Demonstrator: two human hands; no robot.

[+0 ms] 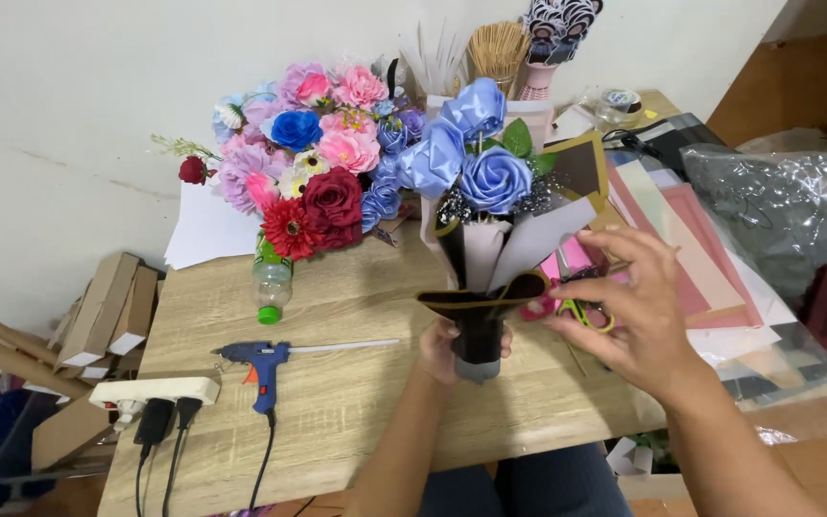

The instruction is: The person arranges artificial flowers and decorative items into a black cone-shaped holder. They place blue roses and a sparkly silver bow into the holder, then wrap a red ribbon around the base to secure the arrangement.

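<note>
My left hand (pixel 444 347) grips the dark base of a small bouquet (pixel 486 182) of light blue fabric roses wrapped in black, grey and pale pink paper sheets. The bouquet stands upright over the wooden table (pixel 356 383). My right hand (pixel 629 311) is beside the wrap on its right, fingers spread, touching the edge of the black and grey paper at the bouquet's neck.
A blue glue gun (pixel 258 362) lies left of the bouquet, its cord running to a white power strip (pixel 155 391). A large mixed bunch of artificial flowers (pixel 313 163) sits behind. Scissors (pixel 581 311), stacked pink paper sheets (pixel 691 249) and clear plastic (pixel 777 211) lie to the right. Cardboard boxes (pixel 98 311) lie at left.
</note>
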